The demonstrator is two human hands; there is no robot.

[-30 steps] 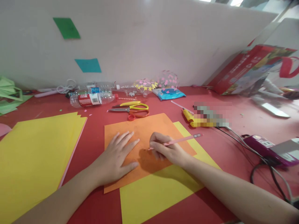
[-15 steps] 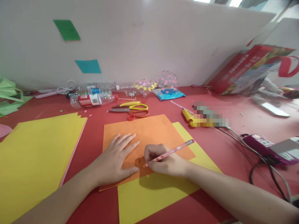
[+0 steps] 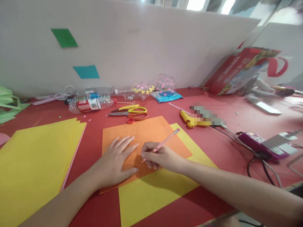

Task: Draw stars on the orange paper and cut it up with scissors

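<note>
My left hand point(image 3: 116, 160) lies flat with fingers spread on an orange paper sheet point(image 3: 151, 132), pressing it onto the red table point(image 3: 94, 138). My right hand point(image 3: 159, 157) is closed around a pink pencil point(image 3: 163, 144), whose tip touches the orange sheet close to my left thumb. The pencil's eraser end points up and to the right. The orange sheet overlaps a yellow sheet point(image 3: 153, 192) beneath it.
A stack of yellow sheets point(image 3: 33, 160) lies at the left. Scissors point(image 3: 132, 111), a plastic bottle point(image 3: 92, 104), a yellow glue gun point(image 3: 187, 118), a purple device with cables point(image 3: 258, 143) and a red box point(image 3: 239, 71) lie behind, along a white wall.
My right hand has moved toward me and left across the orange sheet, bringing the pencil tip close to my left thumb. The left hand stayed in place. The view shifted slightly.
</note>
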